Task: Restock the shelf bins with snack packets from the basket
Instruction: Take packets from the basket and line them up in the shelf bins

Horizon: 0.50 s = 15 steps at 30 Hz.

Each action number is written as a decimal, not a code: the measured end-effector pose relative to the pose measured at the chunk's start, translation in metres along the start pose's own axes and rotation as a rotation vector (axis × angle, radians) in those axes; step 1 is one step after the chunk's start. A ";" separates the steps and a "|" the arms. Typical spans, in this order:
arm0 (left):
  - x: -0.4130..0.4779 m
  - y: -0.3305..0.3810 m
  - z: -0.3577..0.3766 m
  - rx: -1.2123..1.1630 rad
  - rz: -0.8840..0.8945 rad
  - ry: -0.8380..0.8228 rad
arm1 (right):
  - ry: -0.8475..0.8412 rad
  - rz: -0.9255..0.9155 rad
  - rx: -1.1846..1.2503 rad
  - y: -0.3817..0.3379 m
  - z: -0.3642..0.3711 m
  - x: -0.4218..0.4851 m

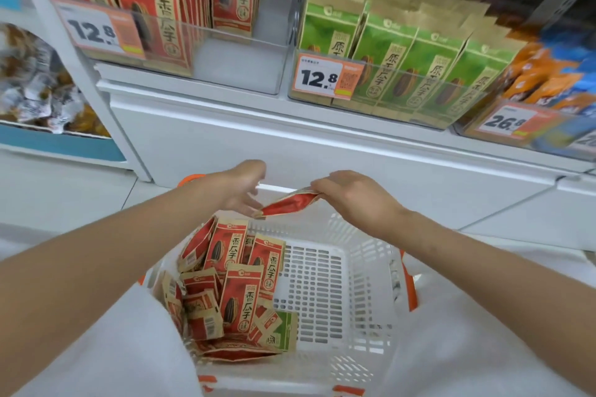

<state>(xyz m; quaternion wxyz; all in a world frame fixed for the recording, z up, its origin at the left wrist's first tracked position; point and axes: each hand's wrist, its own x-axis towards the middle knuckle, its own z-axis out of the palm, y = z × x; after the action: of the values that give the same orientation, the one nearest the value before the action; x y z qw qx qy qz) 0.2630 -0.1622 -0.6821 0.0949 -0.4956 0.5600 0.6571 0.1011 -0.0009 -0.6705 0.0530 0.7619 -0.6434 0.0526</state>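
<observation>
packet [287, 203] is pinched by right hand [351, 200] over basket [322, 274] | left hand [238, 190] is held open just beside its lower end | red packets [238, 296] are piled at basket's left | bin [242, 51] above is part-filled, tagged 12.8

A white shelf [290, 126] runs across the upper frame and bears three clear bins side by side. The left bin [245, 51] holds upright red packets [151, 3] at its left and back; its right front floor is bare. The middle bin [322, 101] is packed with green packets [429, 74]. The right bin [554, 142], blurred, holds orange and blue packs [548, 74]. Each bin front carries a price tag [325, 77]. At lower centre a white basket [322, 284] holds loose red packets [238, 293] in its left half.
</observation>
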 end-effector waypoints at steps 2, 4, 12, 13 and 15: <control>-0.004 0.001 -0.010 0.054 -0.055 -0.088 | 0.188 -0.110 0.026 -0.002 0.000 0.009; -0.003 -0.001 -0.017 0.182 -0.064 -0.121 | 0.243 -0.205 0.001 -0.006 0.001 0.020; -0.006 -0.007 -0.032 0.273 -0.019 -0.319 | 0.274 -0.193 0.011 0.002 0.016 0.027; -0.006 -0.007 -0.032 0.242 0.025 -0.335 | 0.260 -0.149 0.021 0.001 0.017 0.028; -0.004 -0.007 -0.031 0.168 0.119 -0.292 | 0.231 0.015 0.111 -0.004 0.018 0.029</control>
<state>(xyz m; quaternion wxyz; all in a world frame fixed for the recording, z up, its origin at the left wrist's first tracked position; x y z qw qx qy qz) 0.2868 -0.1840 -0.6795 0.1773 -0.3515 0.6215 0.6773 0.1103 -0.0308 -0.6841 0.0841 0.7476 -0.6349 0.1760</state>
